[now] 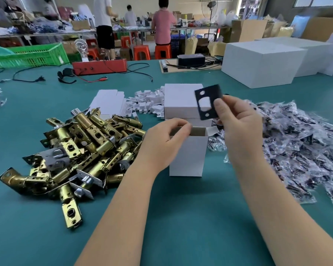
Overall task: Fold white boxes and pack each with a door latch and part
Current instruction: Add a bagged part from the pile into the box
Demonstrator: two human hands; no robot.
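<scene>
A small white box (188, 156) stands upright on the green table, its top open. My left hand (165, 139) grips the box's upper left rim. My right hand (236, 123) pinches a black strike plate (208, 101) with holes, held above the box's open top. A pile of brass door latches (79, 150) lies to the left. To the right spreads a heap of small clear bags (296, 143) with dark parts inside. Behind the open box stands a closed white box (181, 100).
Flat white box blanks (108, 101) and small white card inserts (148, 100) lie behind the latches. Large white cartons (261, 62) stand at the back right. A red device (100, 66) with cables and a green crate (27, 56) sit at the far edge. People work at distant tables.
</scene>
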